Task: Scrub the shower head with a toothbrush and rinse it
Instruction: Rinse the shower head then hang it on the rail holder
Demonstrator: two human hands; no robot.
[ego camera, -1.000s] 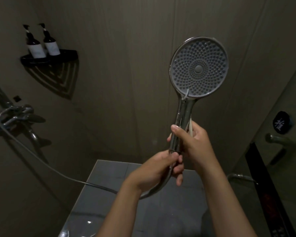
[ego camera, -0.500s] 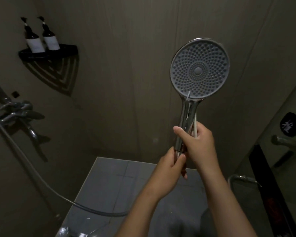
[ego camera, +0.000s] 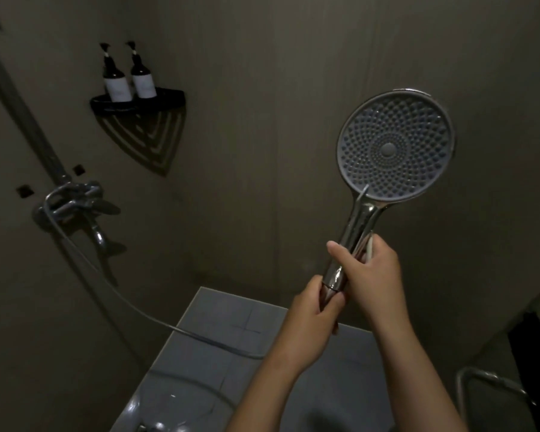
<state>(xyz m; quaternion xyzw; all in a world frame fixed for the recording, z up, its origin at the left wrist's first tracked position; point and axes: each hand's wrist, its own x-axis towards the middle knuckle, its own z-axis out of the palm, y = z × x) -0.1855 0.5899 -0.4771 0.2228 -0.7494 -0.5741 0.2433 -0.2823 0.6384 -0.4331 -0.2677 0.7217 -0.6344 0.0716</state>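
Head view: the shower head [ego camera: 395,148], face toward the camera, is held up before the dark wall [ego camera: 262,151]. The right hand [ego camera: 371,275] grips its chrome handle together with a white toothbrush [ego camera: 369,249], and the left hand [ego camera: 312,310] grips the handle's base. The head looks rigid, probably light, and slippery if wet, so the handle is the sound hold. The hose [ego camera: 156,319] may tug. The floor [ego camera: 219,319] is tiled, and a corner shelf [ego camera: 169,99] carries two bottles [ego camera: 117,79].

shower head [ego camera: 395,148] upright, right of frame, nozzles facing camera | right hand [ego camera: 371,275] grips handle plus toothbrush [ego camera: 369,248] | left hand [ego camera: 312,319] grips handle base | two bottles [ego camera: 116,79] on shelf [ego camera: 169,100], upper left
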